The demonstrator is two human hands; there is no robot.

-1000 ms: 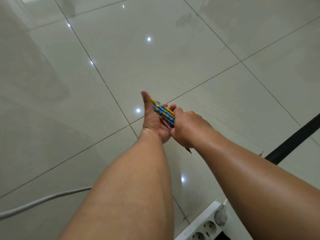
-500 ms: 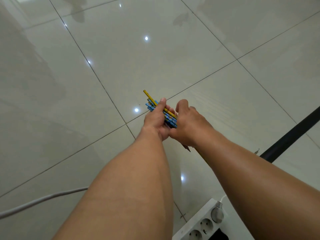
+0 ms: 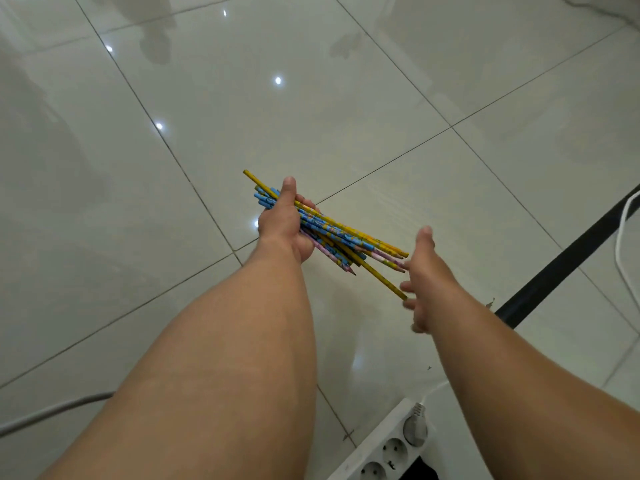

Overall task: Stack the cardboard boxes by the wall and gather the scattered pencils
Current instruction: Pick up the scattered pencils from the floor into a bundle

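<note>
1. Glossy pale floor tiles (image 3: 346, 109) lie beneath a bundle of pencils (image 3: 337, 233), which is held in the air near the centre of the view.
2. The pencils are slim and printed with patterns. Several are blue, a few yellow, and some pink or lilac.
3. They run roughly parallel but fan apart, with sharpened tips toward 4 o'clock and blunt ends toward 10 o'clock. One yellow pencil sticks out farthest at 10 o'clock.
4. The left hand (image 3: 282, 226) grips the bundle near the blunt ends, with the thumb pressed across the top and the fingers curled underneath.
5. The right hand (image 3: 427, 282) sits at 4 o'clock from the bundle and holds nothing, its fingers spread and loose and its thumb raised.
6. A long yellow pencil's tip ends right at those fingers; I cannot tell whether it touches them.
7. Both bare forearms reach in from 6 o'clock.
8. The tiles are large, divided by thin dark grout lines running diagonally, and they mirror small bright spots of light.
9. A white power strip (image 3: 384, 452) lies at 5 o'clock by the lower edge, with one plug (image 3: 414, 424) seated in it and two sockets showing beside that.
10. A grey cable (image 3: 52, 410) enters at 8 o'clock.
11. A black strip (image 3: 568, 261) crosses the floor at 3 o'clock, with a white cord (image 3: 621, 244) looping near the right edge.
</note>
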